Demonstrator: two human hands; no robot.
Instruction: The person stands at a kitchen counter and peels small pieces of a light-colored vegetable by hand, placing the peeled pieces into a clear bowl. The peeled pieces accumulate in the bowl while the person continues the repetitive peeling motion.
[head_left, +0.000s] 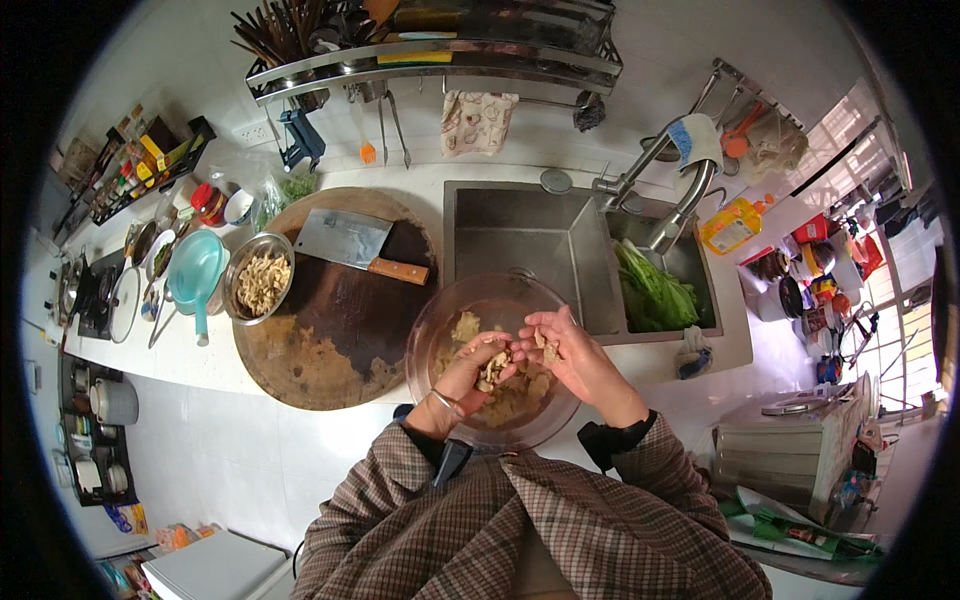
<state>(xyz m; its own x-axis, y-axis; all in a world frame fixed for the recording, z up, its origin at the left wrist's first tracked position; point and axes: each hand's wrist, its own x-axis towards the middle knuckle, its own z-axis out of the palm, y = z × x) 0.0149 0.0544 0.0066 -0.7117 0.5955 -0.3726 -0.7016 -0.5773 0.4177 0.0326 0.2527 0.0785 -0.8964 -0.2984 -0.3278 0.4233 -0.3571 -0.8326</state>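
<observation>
Both of my hands are over a large clear bowl (426, 330) that stands at the counter's front edge, partly over the sink. Pale tan, torn food pieces (517, 397), perhaps mushroom, lie in the water in it. My left hand (469, 375), with a bangle at the wrist, is curled around a small clump of these pieces (495, 367). A few bits (550, 349) rest on the fingers of my right hand (581, 360), which is turned palm up and half open. To the left, a steel bowl (283, 298) holds more strips of similar food (262, 283).
A cleaver (349, 240) lies on the round wooden chopping board (300, 360), its handle toward the sink (517, 225). Leafy greens (652, 289) fill the small basin under the faucet (667, 232). A teal strainer (196, 266) and an orange soap bottle (731, 226) stand on the counter.
</observation>
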